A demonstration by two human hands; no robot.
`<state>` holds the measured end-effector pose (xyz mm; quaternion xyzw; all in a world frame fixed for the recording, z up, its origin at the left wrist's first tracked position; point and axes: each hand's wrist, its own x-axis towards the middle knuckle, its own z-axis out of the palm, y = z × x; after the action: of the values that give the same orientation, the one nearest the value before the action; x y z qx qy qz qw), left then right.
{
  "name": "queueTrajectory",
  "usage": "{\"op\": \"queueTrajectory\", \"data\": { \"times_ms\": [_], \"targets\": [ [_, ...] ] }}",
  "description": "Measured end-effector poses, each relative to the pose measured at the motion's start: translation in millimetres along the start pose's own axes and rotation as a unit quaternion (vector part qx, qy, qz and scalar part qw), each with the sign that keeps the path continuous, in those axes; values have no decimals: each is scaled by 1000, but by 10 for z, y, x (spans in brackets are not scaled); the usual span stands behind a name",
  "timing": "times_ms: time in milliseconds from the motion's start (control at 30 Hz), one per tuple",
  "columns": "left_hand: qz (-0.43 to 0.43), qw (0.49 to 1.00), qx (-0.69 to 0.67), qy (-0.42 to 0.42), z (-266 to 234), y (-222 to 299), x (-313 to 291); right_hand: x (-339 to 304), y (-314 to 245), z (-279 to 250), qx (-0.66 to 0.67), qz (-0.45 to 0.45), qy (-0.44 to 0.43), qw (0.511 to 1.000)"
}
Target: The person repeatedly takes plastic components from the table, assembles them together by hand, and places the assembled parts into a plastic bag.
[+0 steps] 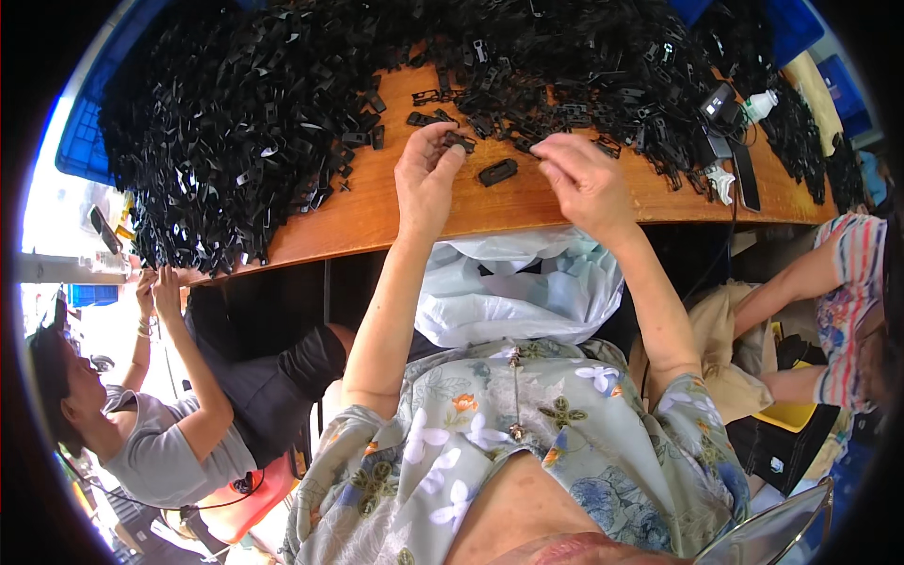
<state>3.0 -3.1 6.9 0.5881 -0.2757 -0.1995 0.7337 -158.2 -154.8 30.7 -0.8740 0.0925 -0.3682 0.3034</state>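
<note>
My left hand point(428, 179) is closed over the wooden table's front part, thumb and fingers pinching a small black plastic part point(460, 142). To its right, my right hand point(589, 186) has its thumb and fingertips pressed together; what they hold, if anything, is too small and dark to make out. Between the two hands, a black oblong plastic piece point(498, 171) with a slot lies on the table. Just beyond my fingers, loose black plastic parts point(565, 115) are scattered over the wood.
Large heaps of black parts point(235, 122) cover the wooden table point(348, 222). A phone point(745, 177), a cable and a small black device point(720, 102) lie at the right. White plastic bags point(518, 301) hang below the edge. Co-workers sit left point(179, 433) and right point(800, 282).
</note>
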Motion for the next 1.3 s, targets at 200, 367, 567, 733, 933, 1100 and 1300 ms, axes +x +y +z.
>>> {"op": "queueTrajectory", "data": {
  "times_ms": [200,367,567,733,933,1100,1300],
  "targets": [
    [16,998,-65,-5,-46,-66,24,80,-203,275,-133,-72,-116,982],
    [8,997,-81,-2,-35,-64,15,114,-137,268,-140,-80,-182,970],
    [11,998,-68,-2,-36,-73,24,117,-105,180,-57,-104,-137,983],
    [22,998,53,1,37,-103,30,-55,-349,278,-222,4,-5,975],
    [59,964,257,-24,101,7,3,-185,-435,485,-307,55,-62,948],
    [66,961,260,69,61,51,32,-205,-302,349,-312,8,-39,949],
    [199,885,417,63,-381,124,524,-164,-301,457,-261,-8,-22,965]
  ]
}}
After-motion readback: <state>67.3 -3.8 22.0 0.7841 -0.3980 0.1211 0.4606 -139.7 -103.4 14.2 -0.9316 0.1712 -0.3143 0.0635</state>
